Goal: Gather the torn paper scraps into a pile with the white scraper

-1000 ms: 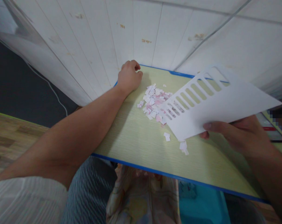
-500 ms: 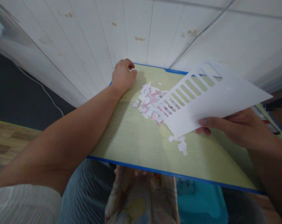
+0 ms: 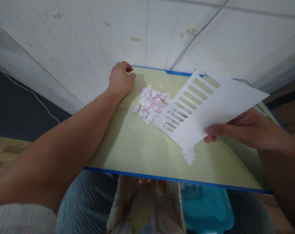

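Observation:
My right hand (image 3: 237,130) pinches a white sheet with a row of long cut-out slots (image 3: 206,110) by its near edge, thumb on top. The sheet is tilted above the table, and its left part covers some of a heap of small torn paper bits (image 3: 152,104), white and pinkish. More white scraps (image 3: 189,156) lie below the sheet's near corner. My left hand (image 3: 121,79) rests by the table's far left edge, fingers loosely curled in, with nothing visible in them. Its wrist is left of the heap.
The pale yellow-green table (image 3: 128,146) has a blue rim and stands against a white panelled wall (image 3: 135,19) with a cable (image 3: 198,34). Under its front edge are a patterned cloth bag (image 3: 147,208) and a turquoise plastic bin (image 3: 208,208) between my legs.
My right hand has shifted the slotted sheet slightly towards the near side, over the right of the heap and the loose scraps. My left hand stays in place; the view has turned slightly.

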`<act>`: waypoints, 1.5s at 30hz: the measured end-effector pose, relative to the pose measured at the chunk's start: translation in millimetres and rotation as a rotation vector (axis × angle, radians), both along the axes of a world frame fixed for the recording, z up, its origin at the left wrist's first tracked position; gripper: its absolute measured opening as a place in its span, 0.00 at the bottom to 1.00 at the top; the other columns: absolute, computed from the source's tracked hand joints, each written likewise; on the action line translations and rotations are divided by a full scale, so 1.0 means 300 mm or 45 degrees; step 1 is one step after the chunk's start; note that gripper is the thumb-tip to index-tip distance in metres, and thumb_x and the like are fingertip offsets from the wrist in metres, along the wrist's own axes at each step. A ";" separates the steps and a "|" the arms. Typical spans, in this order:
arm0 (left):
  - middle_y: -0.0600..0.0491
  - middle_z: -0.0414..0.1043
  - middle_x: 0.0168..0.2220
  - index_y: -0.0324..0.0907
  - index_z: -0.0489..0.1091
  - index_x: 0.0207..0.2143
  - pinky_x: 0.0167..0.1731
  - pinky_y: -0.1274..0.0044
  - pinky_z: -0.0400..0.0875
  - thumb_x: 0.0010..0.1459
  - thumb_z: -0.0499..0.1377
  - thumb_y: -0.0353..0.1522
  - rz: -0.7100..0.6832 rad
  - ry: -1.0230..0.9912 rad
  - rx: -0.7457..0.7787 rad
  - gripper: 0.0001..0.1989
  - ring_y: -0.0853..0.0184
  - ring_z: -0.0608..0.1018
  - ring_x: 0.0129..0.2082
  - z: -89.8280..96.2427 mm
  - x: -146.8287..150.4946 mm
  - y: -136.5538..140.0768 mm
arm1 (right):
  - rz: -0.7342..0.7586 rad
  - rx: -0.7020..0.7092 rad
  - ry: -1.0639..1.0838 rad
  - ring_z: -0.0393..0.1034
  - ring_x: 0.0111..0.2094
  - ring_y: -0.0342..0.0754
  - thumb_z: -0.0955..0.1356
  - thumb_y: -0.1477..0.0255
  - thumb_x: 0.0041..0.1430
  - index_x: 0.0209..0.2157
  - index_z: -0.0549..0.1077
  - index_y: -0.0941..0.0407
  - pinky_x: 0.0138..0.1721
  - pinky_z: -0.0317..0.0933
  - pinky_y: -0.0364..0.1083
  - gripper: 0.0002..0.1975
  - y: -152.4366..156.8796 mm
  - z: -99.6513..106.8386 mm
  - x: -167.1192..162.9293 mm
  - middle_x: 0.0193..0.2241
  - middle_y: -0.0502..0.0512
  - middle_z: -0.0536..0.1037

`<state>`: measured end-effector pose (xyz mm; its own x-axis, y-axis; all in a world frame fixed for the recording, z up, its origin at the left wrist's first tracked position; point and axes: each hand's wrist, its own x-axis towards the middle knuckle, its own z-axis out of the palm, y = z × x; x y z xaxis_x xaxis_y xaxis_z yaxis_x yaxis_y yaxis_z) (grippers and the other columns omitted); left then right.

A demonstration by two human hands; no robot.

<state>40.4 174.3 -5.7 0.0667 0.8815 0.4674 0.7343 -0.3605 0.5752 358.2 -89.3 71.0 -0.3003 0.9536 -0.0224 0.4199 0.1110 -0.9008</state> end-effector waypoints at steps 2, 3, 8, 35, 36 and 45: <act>0.46 0.81 0.52 0.48 0.74 0.42 0.62 0.61 0.70 0.59 0.61 0.30 0.035 0.034 -0.009 0.08 0.56 0.77 0.54 0.007 0.005 -0.004 | 0.054 -0.094 0.009 0.81 0.22 0.51 0.83 0.63 0.60 0.30 0.86 0.56 0.24 0.76 0.44 0.12 -0.001 0.010 0.017 0.23 0.57 0.85; 0.45 0.81 0.53 0.46 0.75 0.43 0.62 0.62 0.70 0.59 0.61 0.29 0.051 0.047 -0.012 0.09 0.56 0.78 0.55 0.011 0.009 -0.008 | 0.088 -0.141 0.012 0.81 0.22 0.51 0.83 0.62 0.59 0.31 0.85 0.56 0.25 0.76 0.44 0.12 -0.002 0.013 0.023 0.23 0.57 0.85; 0.43 0.83 0.55 0.42 0.78 0.46 0.63 0.65 0.71 0.62 0.61 0.25 0.104 0.074 -0.043 0.11 0.56 0.81 0.57 0.037 0.027 -0.030 | 0.274 -0.317 0.038 0.84 0.27 0.50 0.81 0.65 0.62 0.32 0.84 0.56 0.32 0.79 0.43 0.11 -0.007 0.018 0.032 0.28 0.57 0.87; 0.46 0.84 0.55 0.41 0.80 0.48 0.66 0.65 0.74 0.61 0.63 0.26 0.153 0.110 -0.042 0.13 0.57 0.82 0.58 0.053 0.026 -0.027 | 0.486 -0.613 0.192 0.82 0.30 0.46 0.80 0.64 0.65 0.39 0.83 0.57 0.33 0.79 0.42 0.11 -0.007 -0.011 0.058 0.32 0.52 0.87; 0.46 0.84 0.55 0.40 0.80 0.48 0.65 0.66 0.74 0.61 0.62 0.26 0.159 0.115 -0.044 0.13 0.57 0.82 0.58 0.055 0.027 -0.029 | 0.459 -0.603 0.203 0.82 0.29 0.46 0.80 0.65 0.64 0.39 0.83 0.57 0.33 0.79 0.42 0.11 -0.003 -0.007 0.064 0.32 0.52 0.87; 0.48 0.84 0.51 0.40 0.80 0.47 0.60 0.68 0.75 0.61 0.62 0.27 0.169 0.088 -0.032 0.13 0.59 0.82 0.53 0.049 0.025 -0.023 | 0.369 -0.584 0.144 0.80 0.28 0.45 0.82 0.66 0.62 0.42 0.83 0.58 0.29 0.77 0.40 0.13 0.046 -0.016 0.112 0.33 0.52 0.86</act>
<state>47.9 167.3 9.0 -0.0197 0.8961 0.4435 0.8126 -0.2441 0.5292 392.0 -75.4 66.2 -0.5737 0.7315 -0.3685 0.3280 -0.2070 -0.9217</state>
